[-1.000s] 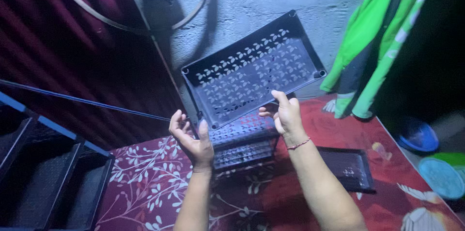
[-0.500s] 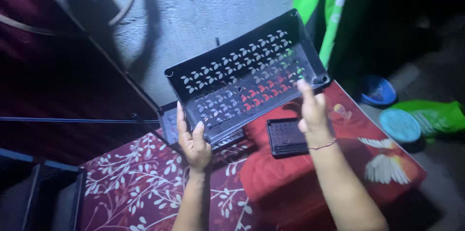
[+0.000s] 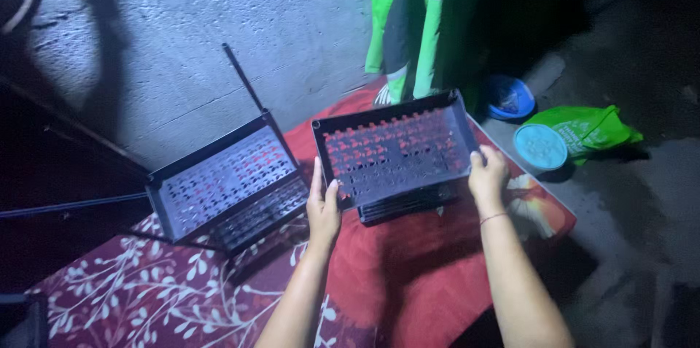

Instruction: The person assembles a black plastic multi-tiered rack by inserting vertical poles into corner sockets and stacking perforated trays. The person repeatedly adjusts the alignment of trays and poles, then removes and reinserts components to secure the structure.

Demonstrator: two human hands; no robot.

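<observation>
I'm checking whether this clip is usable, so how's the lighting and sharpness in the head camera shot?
Head view: one harsh light brightens the grey wall, leaving the edges near black; the left hand and right hand holding the perforated tray are lit and fairly sharp; long shadows cross the wall.

**Black trays over a red floral cloth**

Both perforated trays, one held up (image 3: 394,155) and one propped by the wall (image 3: 226,184), are black. The cloth (image 3: 182,297) is deep red with pale leafy sprigs. Green garments (image 3: 408,20) hang behind; a blue bowl (image 3: 508,96) sits beside a green bag (image 3: 583,129).
</observation>
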